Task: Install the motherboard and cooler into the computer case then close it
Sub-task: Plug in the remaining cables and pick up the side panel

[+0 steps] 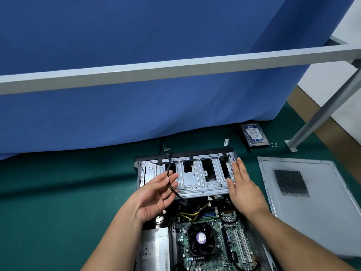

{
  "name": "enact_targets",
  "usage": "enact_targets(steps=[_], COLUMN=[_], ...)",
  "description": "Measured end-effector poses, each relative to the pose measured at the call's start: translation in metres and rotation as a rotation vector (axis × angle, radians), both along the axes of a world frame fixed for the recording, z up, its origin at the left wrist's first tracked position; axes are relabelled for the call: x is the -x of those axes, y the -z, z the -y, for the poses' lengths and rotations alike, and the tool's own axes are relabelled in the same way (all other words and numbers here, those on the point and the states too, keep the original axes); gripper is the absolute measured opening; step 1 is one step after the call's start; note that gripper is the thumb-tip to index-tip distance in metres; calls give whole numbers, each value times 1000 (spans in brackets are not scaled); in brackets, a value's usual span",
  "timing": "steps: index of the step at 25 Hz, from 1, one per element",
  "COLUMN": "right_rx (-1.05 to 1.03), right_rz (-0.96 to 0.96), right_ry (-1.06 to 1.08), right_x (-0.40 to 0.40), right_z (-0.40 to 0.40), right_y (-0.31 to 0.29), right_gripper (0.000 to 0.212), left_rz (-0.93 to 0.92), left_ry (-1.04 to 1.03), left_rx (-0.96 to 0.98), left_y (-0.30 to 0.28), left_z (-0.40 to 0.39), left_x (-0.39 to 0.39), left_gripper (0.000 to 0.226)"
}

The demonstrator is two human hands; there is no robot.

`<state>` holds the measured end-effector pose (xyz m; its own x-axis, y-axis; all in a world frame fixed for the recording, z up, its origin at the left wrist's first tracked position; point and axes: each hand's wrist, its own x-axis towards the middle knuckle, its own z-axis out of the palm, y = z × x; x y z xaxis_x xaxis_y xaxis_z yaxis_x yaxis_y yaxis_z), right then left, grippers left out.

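Fig.: The computer case [148, 165] is lying open on its side on the green mat [64, 192], w/ the motherboard [224, 249] already sitting inside, nearest the camera, and the cooler [201, 239] w/ its fan sitting on the board. The metal drive cage [197, 178] is spanning the far half of the case.

The left hand [154, 198], palm up, is lightly pinching a thin black cable bundle [170, 182] betw. thumb and fingers; the cable's free connector end is sticking up past the case's far rim. The right hand [244, 188] is lying flat, fingers straight, pressing on the cage's right edge, gripping nothing. The hands are apart, one at each side of the cage.

Judged step: routing loose wiring before closing. To do it well, the cable needs guiding clear of the fan and off the case rim, so the panel isn't pinching it; the right hand should be steadying the case meanwhile.

Around: yellow-black power leads [193, 213] are looping near the cooler; the power supply [154, 249] is sitting left of the board. The side panel [312, 222] is lying on the mat just beside the case, right. A hard drive [254, 134] and small loose parts are lying beyond, near the blue curtain [136, 65]. A grey frame bar [175, 69] is crossing overhead.
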<state>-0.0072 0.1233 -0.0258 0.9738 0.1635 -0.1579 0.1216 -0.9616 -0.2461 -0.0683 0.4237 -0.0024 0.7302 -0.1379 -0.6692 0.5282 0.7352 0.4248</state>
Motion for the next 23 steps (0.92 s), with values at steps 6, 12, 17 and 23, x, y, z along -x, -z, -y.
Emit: enact_targets(steps=[6,12,17,23], right_rx=[7,10,-146,-120], right_rz=[7,48,-12,-94], right_ry=[2,-11,-389,-432], right_x=[0,5,57,87], right_z=[1,-4,-69,-84], right_y=[2,-13,-33,-21], right_gripper=[64,59,64,33], left_rz=[-57,-50,-46,25], left_ry=[-8,-90,-136,-84], left_rx=[-198,-247,-234,-339], left_y=[2,-5,-16,-33], left_z=[19,36,49,42], left_x=[-10,-1,8,-4], left_gripper=[35,25,19,16])
